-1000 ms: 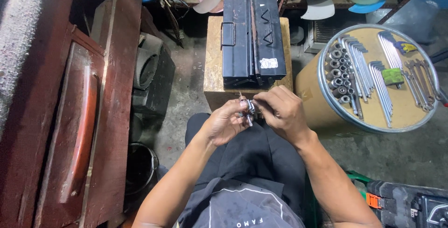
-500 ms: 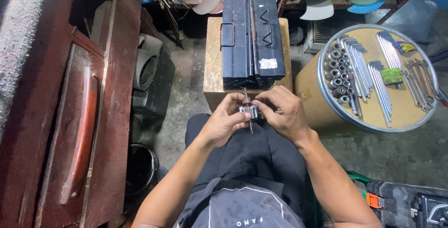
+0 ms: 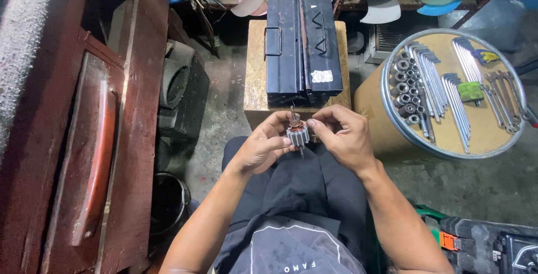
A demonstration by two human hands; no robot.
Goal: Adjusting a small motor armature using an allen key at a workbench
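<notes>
Armature (image 3: 297, 135), slotted steel core on thin shaft, probably dense, rigid, windings delicate: left hand (image 3: 262, 149) fingers clamp the core, right hand (image 3: 342, 138) fingers pinch its top.

"What's in front of you?"

"A wooden box (image 3: 255, 78) standing on the concrete floor (image 3: 224, 83), just past my knees. A dark metal toolbox (image 3: 302, 47) lies shut on top of it."

"And off to your right?"

"A drum (image 3: 372, 100) on the same floor, with a round metal-rimmed tray (image 3: 386, 103) on it. On the tray lie sockets (image 3: 404, 86) in rows, hex keys (image 3: 428, 72) and spanners (image 3: 504, 97)."

"Anything else down there?"

"A black bucket (image 3: 168, 204) on the floor at my left, a black case (image 3: 487, 246) at my right"
</notes>
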